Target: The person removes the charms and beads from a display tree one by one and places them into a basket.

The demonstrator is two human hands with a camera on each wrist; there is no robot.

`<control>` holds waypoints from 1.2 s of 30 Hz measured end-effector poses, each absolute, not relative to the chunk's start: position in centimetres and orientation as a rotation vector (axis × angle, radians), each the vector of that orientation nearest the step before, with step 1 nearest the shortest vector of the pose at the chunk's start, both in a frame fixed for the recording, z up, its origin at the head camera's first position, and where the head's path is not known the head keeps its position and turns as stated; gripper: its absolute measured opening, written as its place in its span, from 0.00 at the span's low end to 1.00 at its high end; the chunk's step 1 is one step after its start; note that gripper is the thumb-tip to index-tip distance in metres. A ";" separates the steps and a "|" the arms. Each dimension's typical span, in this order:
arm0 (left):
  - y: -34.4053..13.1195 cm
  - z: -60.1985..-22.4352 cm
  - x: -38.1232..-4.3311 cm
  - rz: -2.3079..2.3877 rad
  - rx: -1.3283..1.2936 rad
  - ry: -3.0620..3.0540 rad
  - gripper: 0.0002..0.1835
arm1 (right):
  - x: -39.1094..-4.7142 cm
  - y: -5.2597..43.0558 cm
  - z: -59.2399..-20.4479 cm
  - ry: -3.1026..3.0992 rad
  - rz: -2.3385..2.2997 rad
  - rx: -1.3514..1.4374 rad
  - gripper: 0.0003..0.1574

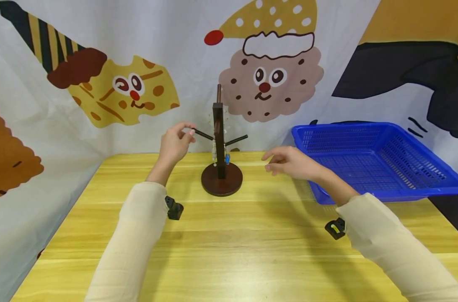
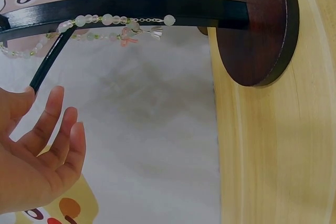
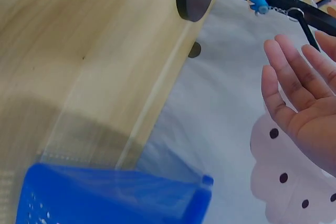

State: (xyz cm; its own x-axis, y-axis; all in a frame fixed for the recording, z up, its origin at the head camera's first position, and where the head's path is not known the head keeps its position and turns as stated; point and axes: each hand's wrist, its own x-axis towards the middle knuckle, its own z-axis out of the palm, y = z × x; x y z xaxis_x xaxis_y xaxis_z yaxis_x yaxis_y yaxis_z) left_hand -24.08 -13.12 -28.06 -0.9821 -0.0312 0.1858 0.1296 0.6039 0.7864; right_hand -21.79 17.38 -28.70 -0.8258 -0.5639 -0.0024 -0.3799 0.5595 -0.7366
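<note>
Stand (image 1: 219, 151) held upright by base (image 1: 222, 187), far middle of table (image 1: 221, 235) | left peg (image 1: 203, 134) pinched by left hand (image 1: 174, 144), perhaps for steadying | blue charm (image 1: 227, 159) hung from right peg (image 1: 237, 140) | right hand (image 1: 292, 162) relaxed, nothing grasped

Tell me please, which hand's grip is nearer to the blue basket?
Right. The right grip is beside the left edge of the blue basket; the left grip, farther, pinches a peg across the stand.

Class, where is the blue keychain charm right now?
In the head view, the blue charm hangs just right of the dark stand's post, above its round base.
</note>
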 end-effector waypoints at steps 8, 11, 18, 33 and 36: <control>-13.1 -28.0 -24.0 -1.321 -0.086 -2.656 0.14 | -22.2 15.6 -29.5 2.529 -1.140 -0.832 0.15; -13.2 -28.0 -24.0 -1.325 -0.092 -2.656 0.14 | -22.5 14.9 -29.8 2.532 -1.142 -0.838 0.15; -13.2 -28.0 -24.0 -1.308 -0.087 -2.656 0.14 | -23.1 13.0 -30.2 2.518 -1.166 -0.861 0.15; -13.2 -28.0 -23.9 -1.324 -0.075 -2.655 0.14 | -24.6 11.2 -32.3 2.528 -1.201 -0.838 0.18; -13.1 -28.0 -23.9 -1.320 -0.073 -2.652 0.13 | -25.0 10.9 -32.6 2.544 -1.192 -0.814 0.18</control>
State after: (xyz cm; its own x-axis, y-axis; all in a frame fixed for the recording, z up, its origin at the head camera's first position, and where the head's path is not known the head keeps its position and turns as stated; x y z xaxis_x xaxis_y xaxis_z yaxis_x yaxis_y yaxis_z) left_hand -23.93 -13.14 -27.96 -0.9830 -0.0352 0.1803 0.1226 0.6054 0.7864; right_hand -24.99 10.86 -32.62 -0.8237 -0.5658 0.0372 -0.3907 0.5189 -0.7603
